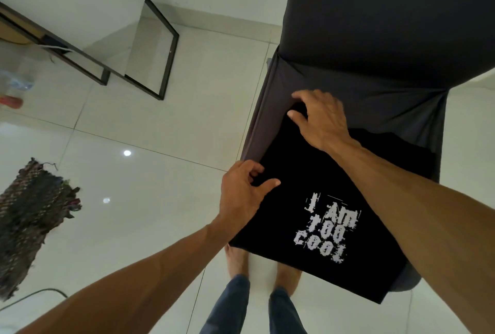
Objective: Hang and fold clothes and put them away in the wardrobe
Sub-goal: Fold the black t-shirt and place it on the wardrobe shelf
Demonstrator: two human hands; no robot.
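A black T-shirt [302, 173] with white print "I AM TOO COOL" lies spread on the seat of a chair in a dark grey cover [375, 39]. My left hand [243, 194] pinches the shirt's left edge between thumb and fingers. At the shirt's far left corner, near the chair back, my right hand [318, 116] grips the cloth with curled fingers. The shirt's right side is hidden under my right forearm.
A black-framed table [166, 47] stands at the upper left on the white tiled floor [150, 124]. A dark woven mat [32, 221] lies at the left, with a cable beside it. My bare feet show below the chair seat.
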